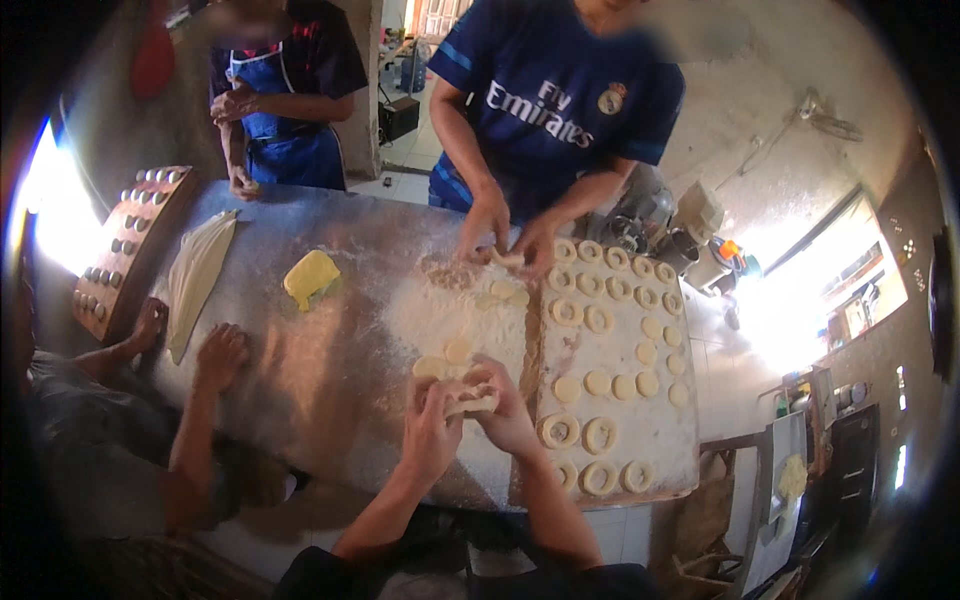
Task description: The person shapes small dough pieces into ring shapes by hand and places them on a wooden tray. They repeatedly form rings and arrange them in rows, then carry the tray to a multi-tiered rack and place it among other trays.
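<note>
Over the near middle of the table, my left hand [432, 428] and my right hand [508, 415] are both closed round one pale dough ring [470, 404]. Its near edge shows between my fingers; the rest is partly hidden by them. Just beyond my hands, flat dough discs [459, 351] lie on a patch of white flour [415, 312]. To the right of my hands is a floured board [606, 353] bearing several dough rings [601, 435] and uncut dough discs [567, 389].
Across the metal table [370, 400], a co-worker's hands [510, 243] work another dough piece. A yellow soft lump [312, 278] sits left of the flour. Farther left are a folded dough sheet [203, 270], another person's hands [222, 357] and a wooden board [150, 222] of small dough pieces.
</note>
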The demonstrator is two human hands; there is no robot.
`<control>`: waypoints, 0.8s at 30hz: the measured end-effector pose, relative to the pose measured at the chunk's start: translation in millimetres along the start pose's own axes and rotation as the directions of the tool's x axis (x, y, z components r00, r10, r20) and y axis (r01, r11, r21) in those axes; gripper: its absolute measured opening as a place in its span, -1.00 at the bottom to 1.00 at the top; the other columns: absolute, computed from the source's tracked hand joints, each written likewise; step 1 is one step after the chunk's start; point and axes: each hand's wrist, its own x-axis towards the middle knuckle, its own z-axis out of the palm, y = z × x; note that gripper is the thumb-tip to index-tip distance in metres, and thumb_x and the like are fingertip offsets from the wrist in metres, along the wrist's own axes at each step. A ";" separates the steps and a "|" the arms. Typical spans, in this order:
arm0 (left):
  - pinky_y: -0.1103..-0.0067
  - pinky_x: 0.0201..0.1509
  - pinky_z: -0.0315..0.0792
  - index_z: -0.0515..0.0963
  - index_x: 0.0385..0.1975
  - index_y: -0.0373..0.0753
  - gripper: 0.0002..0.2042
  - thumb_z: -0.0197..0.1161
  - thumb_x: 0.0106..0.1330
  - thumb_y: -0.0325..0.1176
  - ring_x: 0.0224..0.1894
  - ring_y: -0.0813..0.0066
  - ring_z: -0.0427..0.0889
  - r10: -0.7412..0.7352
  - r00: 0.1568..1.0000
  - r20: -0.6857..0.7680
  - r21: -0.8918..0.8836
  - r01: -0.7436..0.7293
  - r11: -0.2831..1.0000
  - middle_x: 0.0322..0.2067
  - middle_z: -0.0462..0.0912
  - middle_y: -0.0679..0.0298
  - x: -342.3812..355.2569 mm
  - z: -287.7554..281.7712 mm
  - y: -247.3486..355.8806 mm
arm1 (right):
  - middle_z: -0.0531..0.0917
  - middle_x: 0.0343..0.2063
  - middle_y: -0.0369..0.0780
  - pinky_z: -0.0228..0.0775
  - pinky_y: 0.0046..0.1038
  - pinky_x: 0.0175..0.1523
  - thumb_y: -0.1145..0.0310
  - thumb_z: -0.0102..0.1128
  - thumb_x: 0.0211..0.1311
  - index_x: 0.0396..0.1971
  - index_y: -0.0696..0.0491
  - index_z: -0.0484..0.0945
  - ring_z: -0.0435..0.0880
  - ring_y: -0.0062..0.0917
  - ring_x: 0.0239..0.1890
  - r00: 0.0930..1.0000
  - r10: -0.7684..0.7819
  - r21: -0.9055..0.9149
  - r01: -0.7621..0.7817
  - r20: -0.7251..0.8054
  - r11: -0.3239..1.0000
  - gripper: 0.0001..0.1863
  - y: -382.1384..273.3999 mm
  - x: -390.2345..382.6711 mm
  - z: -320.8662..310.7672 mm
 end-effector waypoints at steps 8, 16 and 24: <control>0.52 -0.22 0.42 0.15 0.16 -0.29 -0.50 0.18 0.25 -0.45 -0.33 0.45 0.55 -0.003 0.993 0.118 -0.967 0.116 0.228 -0.45 0.49 0.25 -7.3 33.4 -3.9 | 0.56 -0.24 -0.29 0.35 -0.50 -0.01 0.12 -0.11 0.40 0.17 0.10 0.29 0.51 -0.59 -0.18 0.992 0.121 0.649 -0.113 0.033 0.752 -0.53 -6.2 -22.2 -33.3; 0.41 -0.39 0.45 0.42 -0.11 -0.34 -0.73 -0.21 0.52 -0.33 -0.45 0.25 0.64 -0.184 0.931 0.316 -0.300 0.282 0.911 -0.42 0.61 -0.02 -15.4 66.0 54.0 | 0.53 -0.49 -0.18 0.37 -0.43 -0.13 0.18 0.07 0.32 0.30 0.03 0.15 0.54 -0.41 -0.36 0.962 0.221 0.509 -0.110 -0.163 0.854 -0.39 -32.6 -65.4 -66.5; 0.49 -0.30 0.44 0.44 -0.15 -0.28 -0.83 -0.13 0.46 -0.43 -0.42 0.36 0.56 -0.126 0.894 0.429 -0.464 0.338 0.819 -0.42 0.56 0.12 -27.1 130.4 117.1 | 0.57 -0.31 -0.17 0.40 -0.52 -0.15 0.08 -0.14 0.35 0.30 0.04 0.06 0.56 -0.54 -0.27 0.949 0.220 0.040 -0.217 -0.227 0.975 -0.39 -26.7 -121.0 -140.9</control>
